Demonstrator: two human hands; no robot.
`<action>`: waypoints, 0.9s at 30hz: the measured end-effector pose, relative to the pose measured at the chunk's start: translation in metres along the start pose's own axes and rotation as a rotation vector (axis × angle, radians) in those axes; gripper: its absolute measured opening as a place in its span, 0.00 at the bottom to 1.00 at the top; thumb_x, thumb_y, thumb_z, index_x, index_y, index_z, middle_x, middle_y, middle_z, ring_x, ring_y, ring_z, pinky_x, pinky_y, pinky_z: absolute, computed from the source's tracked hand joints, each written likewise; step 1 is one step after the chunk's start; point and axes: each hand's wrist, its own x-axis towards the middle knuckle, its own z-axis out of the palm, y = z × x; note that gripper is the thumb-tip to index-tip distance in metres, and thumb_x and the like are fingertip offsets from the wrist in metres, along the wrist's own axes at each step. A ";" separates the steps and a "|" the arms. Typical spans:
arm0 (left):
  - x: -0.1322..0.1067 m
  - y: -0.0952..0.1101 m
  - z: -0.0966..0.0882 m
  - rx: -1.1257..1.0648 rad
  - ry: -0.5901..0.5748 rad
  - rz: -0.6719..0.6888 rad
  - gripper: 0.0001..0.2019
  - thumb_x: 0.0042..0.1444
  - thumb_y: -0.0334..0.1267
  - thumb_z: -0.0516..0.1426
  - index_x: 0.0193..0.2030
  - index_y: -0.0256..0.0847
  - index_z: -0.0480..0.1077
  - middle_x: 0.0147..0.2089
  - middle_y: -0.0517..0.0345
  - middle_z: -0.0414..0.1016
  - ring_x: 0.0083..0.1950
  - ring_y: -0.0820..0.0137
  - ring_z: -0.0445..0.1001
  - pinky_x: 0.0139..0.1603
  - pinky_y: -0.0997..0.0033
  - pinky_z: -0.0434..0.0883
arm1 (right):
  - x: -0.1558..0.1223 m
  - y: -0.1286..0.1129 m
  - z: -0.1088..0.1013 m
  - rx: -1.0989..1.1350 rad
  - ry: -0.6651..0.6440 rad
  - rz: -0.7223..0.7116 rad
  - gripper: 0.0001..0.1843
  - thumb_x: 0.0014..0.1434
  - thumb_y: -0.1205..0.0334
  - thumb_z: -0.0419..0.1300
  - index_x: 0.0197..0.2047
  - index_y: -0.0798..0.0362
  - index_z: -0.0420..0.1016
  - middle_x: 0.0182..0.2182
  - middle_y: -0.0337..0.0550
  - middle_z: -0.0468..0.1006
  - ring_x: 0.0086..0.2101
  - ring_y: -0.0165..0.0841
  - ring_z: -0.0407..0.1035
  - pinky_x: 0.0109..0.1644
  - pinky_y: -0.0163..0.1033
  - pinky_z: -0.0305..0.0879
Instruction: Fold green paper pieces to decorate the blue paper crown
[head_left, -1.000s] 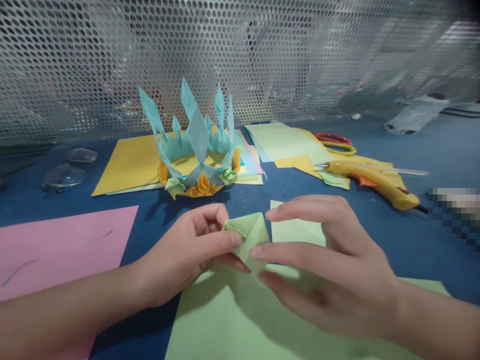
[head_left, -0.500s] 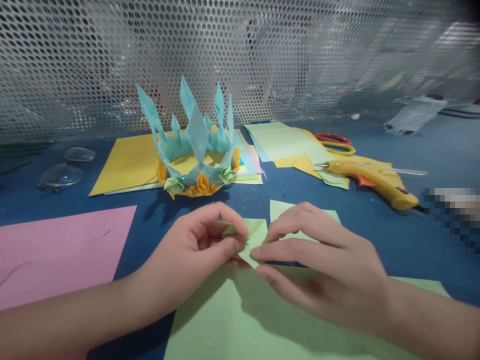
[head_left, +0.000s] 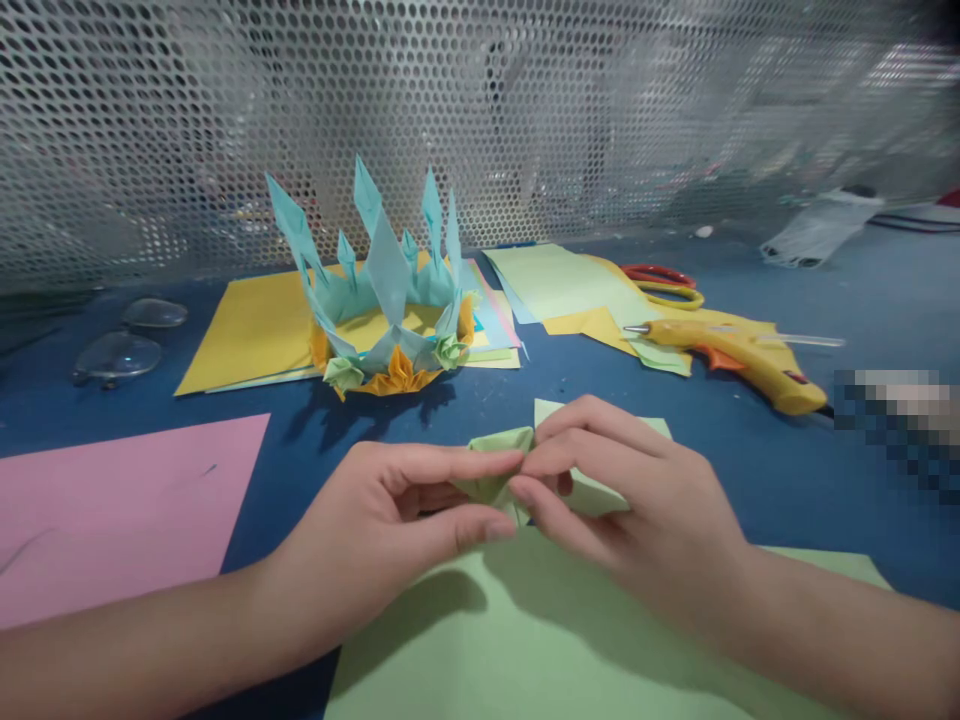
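Between my two hands is a small folded piece of light green paper (head_left: 499, 440), held above a large green sheet (head_left: 555, 640). My left hand (head_left: 405, 510) grips its left and lower side, thumb below and index finger across the front. My right hand (head_left: 622, 480) pinches the right edge between thumb and fingers. Fingers hide much of the folds. Behind the right hand lies another pale green piece (head_left: 600, 490). Beyond my hands stands a light blue paper crown (head_left: 390, 270) with tall points and orange and green folded flowers along its front.
A pink sheet (head_left: 135, 510) lies at left, with glasses (head_left: 120, 355) behind it. Yellow sheets (head_left: 240, 330) spread under the crown. To the right are a yellow glue gun (head_left: 735, 360), scissors (head_left: 667, 285) and green paper (head_left: 562, 275). A perforated metal screen (head_left: 480, 120) stands behind.
The small green paper has turned from lying flatter to a folded, upturned shape. My left index finger has straightened across it, and the right fingers have closed in on its edge.
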 end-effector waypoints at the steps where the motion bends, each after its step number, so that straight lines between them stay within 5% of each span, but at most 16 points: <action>1: -0.001 0.000 0.001 -0.026 0.004 0.000 0.19 0.49 0.25 0.65 0.41 0.58 0.80 0.39 0.74 0.84 0.45 0.70 0.82 0.43 0.84 0.76 | 0.000 -0.001 0.001 -0.005 0.004 -0.002 0.11 0.57 0.77 0.59 0.29 0.52 0.69 0.28 0.38 0.70 0.27 0.25 0.68 0.31 0.28 0.68; 5: -0.004 0.001 0.003 -0.038 0.031 0.030 0.18 0.50 0.22 0.63 0.37 0.55 0.81 0.38 0.72 0.84 0.42 0.73 0.83 0.40 0.90 0.75 | -0.002 -0.003 0.005 0.032 0.018 0.002 0.12 0.57 0.77 0.60 0.30 0.50 0.65 0.27 0.36 0.68 0.26 0.26 0.66 0.29 0.29 0.65; 12: -0.003 0.004 0.001 -0.046 0.119 -0.013 0.17 0.47 0.22 0.63 0.31 0.55 0.82 0.29 0.75 0.83 0.29 0.81 0.82 0.28 0.97 0.70 | -0.005 0.000 0.005 0.515 -0.176 0.364 0.21 0.58 0.67 0.61 0.48 0.44 0.54 0.25 0.27 0.60 0.21 0.27 0.60 0.22 0.30 0.60; 22: -0.003 0.000 -0.001 0.088 0.175 0.061 0.14 0.47 0.25 0.63 0.28 0.52 0.83 0.32 0.68 0.85 0.30 0.78 0.80 0.30 0.90 0.73 | -0.004 0.001 0.002 0.546 -0.264 0.328 0.21 0.62 0.75 0.52 0.54 0.44 0.55 0.21 0.25 0.55 0.20 0.26 0.54 0.21 0.29 0.49; 27: -0.001 -0.001 -0.002 -0.044 0.212 0.079 0.14 0.43 0.28 0.70 0.34 0.53 0.82 0.32 0.70 0.83 0.33 0.79 0.78 0.34 0.88 0.74 | -0.003 0.004 0.002 0.714 -0.361 0.398 0.24 0.62 0.74 0.52 0.57 0.44 0.52 0.21 0.24 0.55 0.19 0.25 0.52 0.21 0.28 0.51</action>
